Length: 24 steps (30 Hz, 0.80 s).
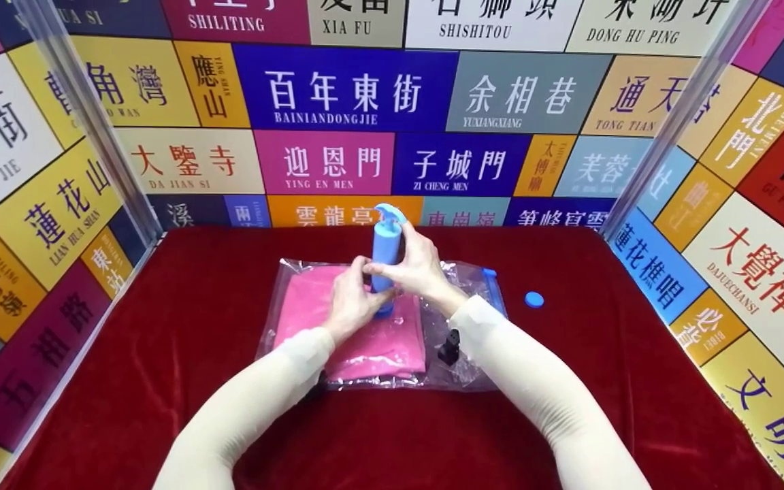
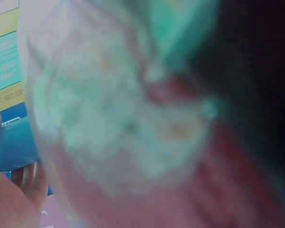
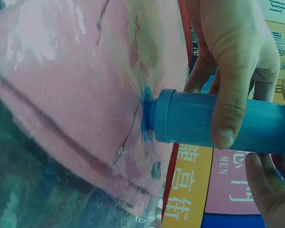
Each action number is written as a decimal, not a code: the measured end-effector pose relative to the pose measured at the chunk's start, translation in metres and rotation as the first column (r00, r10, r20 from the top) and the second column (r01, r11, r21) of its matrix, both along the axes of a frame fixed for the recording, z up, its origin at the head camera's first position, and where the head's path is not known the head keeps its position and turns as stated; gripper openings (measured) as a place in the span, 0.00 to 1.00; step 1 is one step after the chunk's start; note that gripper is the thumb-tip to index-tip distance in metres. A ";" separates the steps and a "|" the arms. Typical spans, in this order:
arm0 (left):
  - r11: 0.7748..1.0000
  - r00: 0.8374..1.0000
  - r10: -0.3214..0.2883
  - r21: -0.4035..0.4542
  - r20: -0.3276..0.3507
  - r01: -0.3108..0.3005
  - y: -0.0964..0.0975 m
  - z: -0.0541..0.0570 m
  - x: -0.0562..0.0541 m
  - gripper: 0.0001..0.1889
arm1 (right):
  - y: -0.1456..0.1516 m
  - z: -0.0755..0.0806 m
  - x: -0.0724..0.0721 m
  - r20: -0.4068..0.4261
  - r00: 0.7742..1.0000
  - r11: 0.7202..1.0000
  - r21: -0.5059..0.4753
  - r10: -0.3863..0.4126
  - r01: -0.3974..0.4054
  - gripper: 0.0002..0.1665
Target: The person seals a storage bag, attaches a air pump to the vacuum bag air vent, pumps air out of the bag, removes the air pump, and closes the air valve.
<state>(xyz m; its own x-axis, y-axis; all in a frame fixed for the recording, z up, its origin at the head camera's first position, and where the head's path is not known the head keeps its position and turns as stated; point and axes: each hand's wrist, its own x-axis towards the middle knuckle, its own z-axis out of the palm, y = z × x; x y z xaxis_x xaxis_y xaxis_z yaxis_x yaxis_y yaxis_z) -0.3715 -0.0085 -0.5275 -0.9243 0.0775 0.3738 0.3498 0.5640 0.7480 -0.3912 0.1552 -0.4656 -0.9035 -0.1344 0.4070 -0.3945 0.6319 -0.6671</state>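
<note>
A blue hand pump (image 1: 385,245) stands upright on a clear plastic storage bag (image 1: 443,371). Folded pink fabric (image 1: 365,350) lies inside the bag. My left hand (image 1: 354,299) grips the pump's lower barrel, its thumb across the front in the right wrist view. Higher up, my right hand (image 1: 422,265) holds the barrel, with a finger reaching up beside the curved light-blue handle (image 1: 390,212). In the right wrist view the pump's narrow end meets a round blue valve (image 3: 147,114) on the bag film. The left wrist view is mostly blurred, with the pump (image 2: 16,142) at its left edge.
A small round blue cap (image 1: 534,299) lies on the dark red tablecloth (image 1: 569,381), right of the bag. The bag's blue zip edge (image 1: 493,289) faces that side. Walls of coloured sign panels (image 1: 344,88) and clear corner posts (image 1: 92,122) enclose the table.
</note>
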 end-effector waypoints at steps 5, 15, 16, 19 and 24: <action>1.000 1.000 -0.023 -0.005 0.012 0.023 0.000 0.002 -0.001 0.28 | 0.003 -0.003 -0.001 0.015 0.999 0.998 0.022 0.052 -0.053 0.42; 0.995 0.995 -0.091 0.030 0.030 0.090 0.000 0.003 -0.004 0.26 | 0.009 -0.003 0.002 0.039 0.996 0.997 0.023 0.077 -0.078 0.38; 0.995 0.995 -0.097 0.030 0.027 0.096 0.000 0.003 -0.005 0.25 | 0.009 -0.003 0.002 0.039 0.996 0.996 0.030 0.084 -0.085 0.37; 0.992 0.992 -0.121 0.051 0.048 0.119 -0.001 0.004 -0.008 0.26 | 0.010 -0.002 0.003 0.024 0.993 0.992 0.054 0.113 -0.114 0.34; 0.981 0.978 -0.173 0.106 0.117 0.161 0.001 0.005 -0.012 0.28 | 0.013 0.005 0.005 0.042 0.987 0.987 0.013 0.157 -0.157 0.31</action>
